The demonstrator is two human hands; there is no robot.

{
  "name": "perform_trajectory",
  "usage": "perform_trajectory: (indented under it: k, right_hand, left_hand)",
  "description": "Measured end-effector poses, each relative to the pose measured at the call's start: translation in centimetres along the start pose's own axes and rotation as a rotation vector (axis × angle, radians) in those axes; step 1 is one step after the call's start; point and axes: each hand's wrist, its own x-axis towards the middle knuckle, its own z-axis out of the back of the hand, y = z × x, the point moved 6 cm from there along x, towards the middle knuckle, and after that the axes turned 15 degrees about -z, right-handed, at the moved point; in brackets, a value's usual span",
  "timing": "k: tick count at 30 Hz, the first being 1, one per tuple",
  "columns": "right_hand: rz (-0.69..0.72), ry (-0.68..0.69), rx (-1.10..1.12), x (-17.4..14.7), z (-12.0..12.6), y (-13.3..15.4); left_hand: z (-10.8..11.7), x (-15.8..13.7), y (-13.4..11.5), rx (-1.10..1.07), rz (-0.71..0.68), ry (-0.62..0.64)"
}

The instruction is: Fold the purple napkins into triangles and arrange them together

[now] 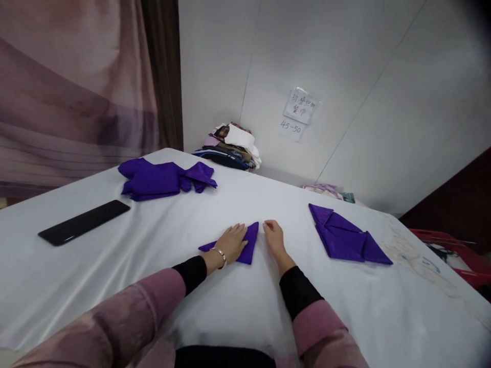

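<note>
A small folded purple cloth (250, 245) lies on the white-covered table in front of me, its corners pointing outward. My left hand (231, 242) rests flat on it, fingers stretched out and holding nothing, and hides its middle. Just past the cloth's right edge, my right hand (273, 236) hovers close to the table with its fingers curled together. A narrow gap separates those fingertips from the cloth, and nothing shows in them. Farther right lies a larger folded purple cloth (345, 237) with pointed ends.
Crumpled purple cloths (155, 179) lie at the table's back left, behind a flat black slab (84, 222). Stacked clothes (233, 145) stand against the wall. Handwritten paper (301, 106) hangs there. A red basket (452, 250) is beyond the right edge of the white tablecloth (230, 317).
</note>
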Motion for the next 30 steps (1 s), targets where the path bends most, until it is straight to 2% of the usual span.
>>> perform_trajectory:
  k: [8,18,22,25,30]
  right_hand:
    - [-0.093,0.166,-0.088,0.9,-1.7,0.1]
    - [-0.166,0.251,-0.094,1.8,-2.5,0.9]
    - [-0.205,0.305,-0.117,1.9,-2.6,1.0]
    - [-0.232,0.336,-0.146,1.9,-2.5,1.0]
    - [-0.253,0.352,-0.215,1.7,-2.4,1.6]
  left_hand:
    - [-0.5,-0.1,-0.4,0.004,0.001,-0.012]
    - [-0.2,-0.4,-0.7,-0.015,0.011,-0.013]
    - [0.0,-0.3,-1.3,-0.018,-0.068,0.006]
    - [0.0,-0.1,-1.6,-0.043,-0.132,0.068]
    - [0.1,0.5,-1.8,-0.082,-0.165,0.131]
